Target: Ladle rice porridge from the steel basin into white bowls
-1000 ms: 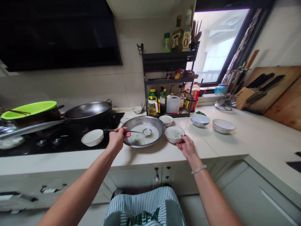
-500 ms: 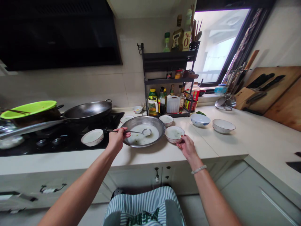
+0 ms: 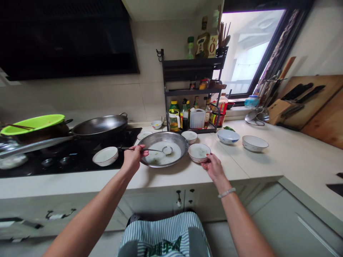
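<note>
My left hand [image 3: 133,158] is closed round the handle of a metal ladle [image 3: 164,150], whose cup hangs just over the pale soup in a wide steel basin [image 3: 180,142] on the counter. My right hand [image 3: 213,166] grips the near rim of a small white bowl [image 3: 198,152] holding a little pale soup, right of the basin.
Another filled bowl [image 3: 105,156] sits on the black hob, a wok [image 3: 100,126] behind it. More bowls [image 3: 227,136] [image 3: 254,143] stand to the right. A condiment rack [image 3: 193,92] is at the back, a knife block [image 3: 278,110] and cutting boards [image 3: 325,107] at the right.
</note>
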A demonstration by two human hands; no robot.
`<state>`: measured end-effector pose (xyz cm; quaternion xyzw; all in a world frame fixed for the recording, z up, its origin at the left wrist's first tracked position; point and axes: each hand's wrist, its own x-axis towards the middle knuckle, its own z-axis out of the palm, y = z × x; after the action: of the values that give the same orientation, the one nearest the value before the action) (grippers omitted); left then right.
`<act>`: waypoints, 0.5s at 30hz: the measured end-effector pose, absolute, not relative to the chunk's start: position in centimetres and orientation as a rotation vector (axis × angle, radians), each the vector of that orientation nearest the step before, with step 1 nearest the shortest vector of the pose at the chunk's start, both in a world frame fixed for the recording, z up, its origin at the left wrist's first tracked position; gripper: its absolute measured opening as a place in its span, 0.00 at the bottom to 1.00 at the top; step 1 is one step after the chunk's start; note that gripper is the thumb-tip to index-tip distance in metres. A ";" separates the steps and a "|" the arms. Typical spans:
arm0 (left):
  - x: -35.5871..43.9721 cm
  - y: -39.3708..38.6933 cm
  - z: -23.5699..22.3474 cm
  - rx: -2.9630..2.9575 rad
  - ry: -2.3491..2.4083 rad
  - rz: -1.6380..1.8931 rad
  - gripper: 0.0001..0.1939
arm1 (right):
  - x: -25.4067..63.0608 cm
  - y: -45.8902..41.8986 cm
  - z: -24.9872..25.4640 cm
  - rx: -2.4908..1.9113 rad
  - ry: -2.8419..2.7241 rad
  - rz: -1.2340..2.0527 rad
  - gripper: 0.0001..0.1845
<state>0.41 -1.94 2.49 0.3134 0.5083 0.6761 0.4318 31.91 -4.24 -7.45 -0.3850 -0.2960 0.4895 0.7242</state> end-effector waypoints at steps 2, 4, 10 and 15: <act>0.4 -1.9 2.5 0.781 1.278 1.682 0.06 | 31.9 -4.2 -7.5 -0.846 -0.656 1.082 0.13; 0.4 -1.9 2.5 0.787 1.283 1.678 0.06 | 31.9 -4.2 -7.5 -0.844 -0.657 1.084 0.13; 0.3 -2.0 2.5 0.805 1.268 1.674 0.05 | 31.9 -4.1 -7.5 -0.842 -0.636 1.087 0.14; 0.3 -2.1 2.4 0.807 1.260 1.683 0.04 | 31.9 -4.2 -7.5 -0.838 -0.634 1.090 0.14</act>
<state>0.26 -2.08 2.39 0.3236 0.5052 0.6747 0.4300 31.87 -4.15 -7.47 -0.3803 -0.2876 0.4943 0.7269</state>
